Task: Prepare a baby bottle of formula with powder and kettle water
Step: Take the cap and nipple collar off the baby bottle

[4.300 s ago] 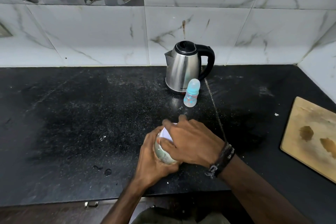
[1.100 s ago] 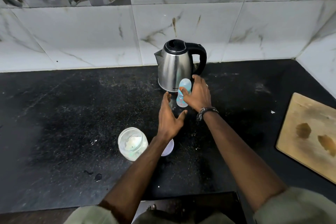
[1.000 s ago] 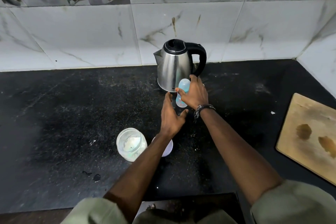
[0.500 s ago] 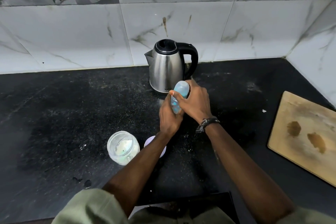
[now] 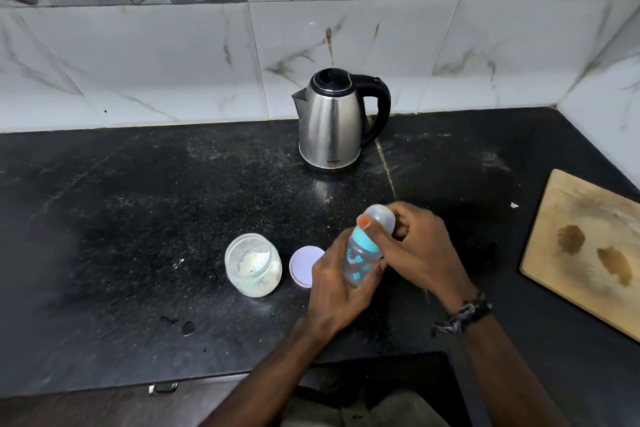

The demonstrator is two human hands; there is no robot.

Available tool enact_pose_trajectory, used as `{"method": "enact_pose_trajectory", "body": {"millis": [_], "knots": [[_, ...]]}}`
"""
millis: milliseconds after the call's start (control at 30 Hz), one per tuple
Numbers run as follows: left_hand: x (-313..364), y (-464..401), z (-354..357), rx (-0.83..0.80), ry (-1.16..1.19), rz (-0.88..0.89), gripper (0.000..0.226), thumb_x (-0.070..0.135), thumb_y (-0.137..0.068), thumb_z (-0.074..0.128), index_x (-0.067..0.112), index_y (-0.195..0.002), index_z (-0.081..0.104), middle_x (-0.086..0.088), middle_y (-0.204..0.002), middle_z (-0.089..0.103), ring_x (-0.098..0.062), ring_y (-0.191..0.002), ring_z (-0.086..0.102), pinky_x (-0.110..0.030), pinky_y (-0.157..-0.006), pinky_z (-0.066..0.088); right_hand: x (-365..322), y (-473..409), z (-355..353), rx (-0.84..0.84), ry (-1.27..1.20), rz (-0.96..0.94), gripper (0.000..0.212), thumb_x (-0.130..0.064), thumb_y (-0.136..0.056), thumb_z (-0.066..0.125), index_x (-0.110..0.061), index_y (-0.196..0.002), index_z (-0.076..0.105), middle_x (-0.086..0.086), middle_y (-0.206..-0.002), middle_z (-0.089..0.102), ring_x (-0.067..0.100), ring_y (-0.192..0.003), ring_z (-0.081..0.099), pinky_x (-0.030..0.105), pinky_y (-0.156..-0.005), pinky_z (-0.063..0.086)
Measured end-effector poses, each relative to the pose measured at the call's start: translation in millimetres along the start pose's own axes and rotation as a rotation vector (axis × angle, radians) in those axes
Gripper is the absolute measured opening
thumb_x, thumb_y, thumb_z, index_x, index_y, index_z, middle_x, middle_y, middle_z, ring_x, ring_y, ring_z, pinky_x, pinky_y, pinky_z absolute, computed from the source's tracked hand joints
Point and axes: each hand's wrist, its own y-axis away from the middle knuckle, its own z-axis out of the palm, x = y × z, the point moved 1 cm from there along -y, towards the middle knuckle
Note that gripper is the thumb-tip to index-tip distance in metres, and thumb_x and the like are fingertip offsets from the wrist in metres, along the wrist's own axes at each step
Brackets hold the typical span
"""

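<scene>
Bottle (image 5: 362,260): clear with blue print, blue collar, translucent cap; held tilted above the tabletop (image 5: 138,204), near its front edge; contents cannot be told.
Left hand (image 5: 337,291): fingers curled round the bottle's body.
Right hand (image 5: 420,253): fingers and thumb gripping the cap and collar.
Jar (image 5: 252,265): open, upright, left of the hands; white powder lies in the bottom and clings to the walls.
Lid (image 5: 303,265): pale lilac, flat on the tabletop between jar and left hand.
Kettle (image 5: 332,128): steel, black lid closed, at the back edge against the wall.
Board (image 5: 588,253): wooden, stained, at the right edge.
</scene>
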Motion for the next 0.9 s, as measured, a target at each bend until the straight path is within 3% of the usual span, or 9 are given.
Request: {"method": "enact_pose_trajectory", "body": {"millis": [133, 267, 367, 433, 500, 600, 667, 767, 900], "knots": [[0.6, 15.8, -3.1, -0.004, -0.174, 0.092, 0.054, 0.044, -0.093, 0.070, 0.012, -0.134, 0.057, 0.002, -0.118, 0.070, -0.018, -0.100, 0.069, -0.044, -0.082, 0.056, -13.7, 12.1, -1.7, -0.037, 0.349, 0.083, 0.092, -0.095, -0.074, 0.010, -0.019, -0.081, 0.062, 0.000, -0.084, 0.068, 0.026, -0.085, 0.065, 0.039, -0.074, 0.052], [-6.5, 29.2, -1.0, 0.030, -0.374, 0.230, 0.057, 0.038, -0.093, 0.067, 0.006, -0.137, 0.054, -0.009, -0.124, 0.069, -0.026, -0.099, 0.067, -0.043, -0.084, 0.055, -17.9, 17.6, 7.1, -0.018, 0.488, 0.174, 0.080, -0.086, -0.083, 0.031, -0.013, -0.085, 0.064, 0.009, -0.092, 0.067, 0.033, -0.091, 0.064, 0.034, -0.069, 0.040], [-2.6, 31.2, -6.5, 0.057, -0.293, 0.206, 0.055, 0.035, -0.091, 0.070, 0.011, -0.137, 0.052, -0.004, -0.122, 0.070, -0.025, -0.098, 0.069, -0.040, -0.084, 0.057, -17.5, 20.1, 9.5, -0.001, 0.493, 0.048, 0.059, -0.071, -0.088, 0.048, -0.014, -0.080, 0.065, 0.010, -0.086, 0.070, 0.034, -0.086, 0.067, 0.032, -0.064, 0.042], [3.8, 31.3, -13.2, 0.055, -0.138, 0.145, 0.048, 0.027, -0.089, 0.075, 0.021, -0.132, 0.055, 0.010, -0.118, 0.071, -0.019, -0.097, 0.071, -0.034, -0.084, 0.058, -14.6, 21.7, 9.3, -0.043, 0.432, -0.106, 0.049, -0.065, -0.087, 0.052, -0.017, -0.081, 0.065, 0.008, -0.080, 0.072, 0.032, -0.080, 0.068, 0.034, -0.066, 0.050], [6.5, 33.4, -18.0, 0.003, 0.054, 0.023, 0.039, 0.013, -0.088, 0.081, 0.018, -0.123, 0.063, 0.005, -0.107, 0.074, -0.019, -0.091, 0.073, -0.037, -0.079, 0.060, -11.8, 23.8, 4.0, -0.087, 0.291, -0.262, 0.041, -0.061, -0.084, 0.054, -0.022, -0.090, 0.067, 0.000, -0.083, 0.073, 0.022, -0.079, 0.069, 0.036, -0.073, 0.055], [2.3, 37.8, -24.5, 0.042, 0.216, -0.156, 0.034, 0.002, -0.086, 0.083, 0.013, -0.115, 0.068, -0.005, -0.097, 0.076, -0.012, -0.085, 0.072, -0.030, -0.077, 0.058, -7.3, 22.6, -6.3, -0.100, -0.006, -0.434, 0.026, -0.033, -0.087, 0.071, -0.018, -0.109, 0.067, -0.007, -0.106, 0.071, 0.010, -0.097, 0.068, 0.034, -0.087, 0.055], [-0.8, 39.8, -29.3, 0.080, 0.230, -0.173, 0.035, 0.002, -0.084, 0.084, 0.014, -0.114, 0.068, -0.003, -0.097, 0.075, -0.008, -0.085, 0.070, -0.026, -0.077, 0.057, -6.1, 21.6, -10.9, -0.115, -0.173, -0.415, 0.031, -0.018, -0.088, 0.075, -0.016, -0.117, 0.063, -0.006, -0.111, 0.069, 0.013, -0.102, 0.067, 0.034, -0.089, 0.055], [0.0, 38.0, -34.4, 0.099, 0.244, -0.170, 0.041, 0.002, -0.084, 0.083, 0.024, -0.114, 0.065, 0.013, -0.099, 0.074, -0.003, -0.087, 0.069, -0.021, -0.079, 0.056, 1.7, 19.0, -11.8, -0.126, -0.330, -0.318, 0.054, -0.017, -0.089, 0.075, -0.019, -0.138, 0.053, -0.001, -0.115, 0.064, 0.021, -0.105, 0.067, 0.031, -0.088, 0.056], [-1.2, 37.0, -36.6, 0.145, 0.234, -0.149, 0.041, 0.020, -0.082, 0.085, 0.031, -0.117, 0.065, 0.002, -0.103, 0.074, -0.012, -0.090, 0.070, -0.028, -0.082, 0.058, 16.1, 16.4, -9.1, -0.081, -0.413, -0.245, 0.059, -0.024, -0.084, 0.077, -0.016, -0.138, 0.056, 0.005, -0.123, 0.057, 0.021, -0.114, 0.065, 0.029, -0.093, 0.056]]}}
